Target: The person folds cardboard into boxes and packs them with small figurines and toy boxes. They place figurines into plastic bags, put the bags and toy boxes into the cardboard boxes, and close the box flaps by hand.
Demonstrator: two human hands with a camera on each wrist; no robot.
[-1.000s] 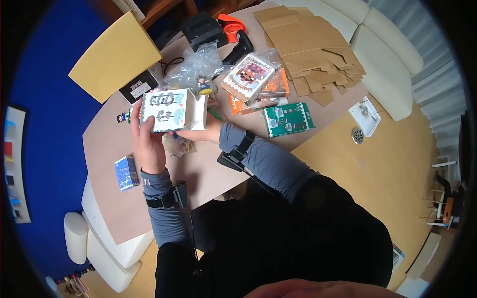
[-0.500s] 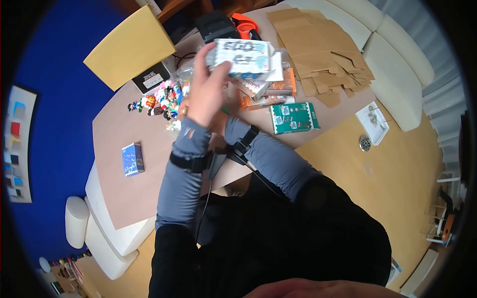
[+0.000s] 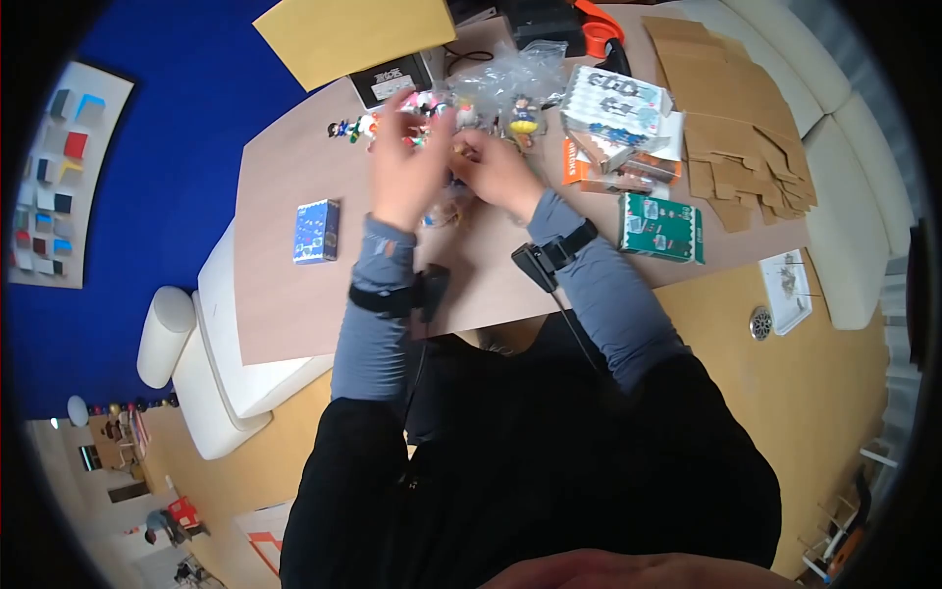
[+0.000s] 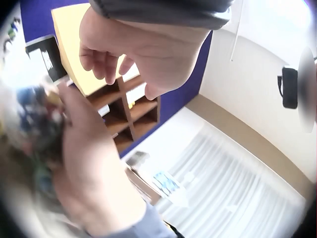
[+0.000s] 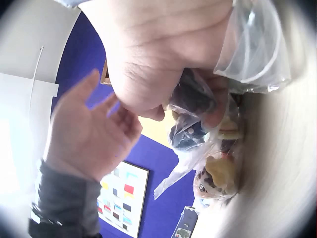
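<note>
My left hand (image 3: pixel 407 172) is empty, fingers loosely bent, over the left side of a pile of small colourful toy figures (image 3: pixel 367 126). Facing it, my right hand (image 3: pixel 505 177) grips a clear plastic bag of figures by its film. In the right wrist view, a dark figure (image 5: pixel 190 96) lies under those fingers, and a blue one (image 5: pixel 188 136) and a spotted one with a yellow part (image 5: pixel 218 176) show through the plastic. The white box (image 3: pixel 613 103) with grey pictures rests on top of the stacked boxes to the right.
A small blue box (image 3: pixel 316 232) lies at the table's left, a green box (image 3: pixel 661 228) at the right. Crumpled clear plastic (image 3: pixel 525 74) sits behind the figures, near a black box (image 3: pixel 392 80) and a yellow board (image 3: pixel 353 39). Flattened cardboard (image 3: pixel 741 128) covers the far right.
My left hand has carried the white box rightward, let it go on the stacked boxes, and come back left to the figures. The head view has shifted.
</note>
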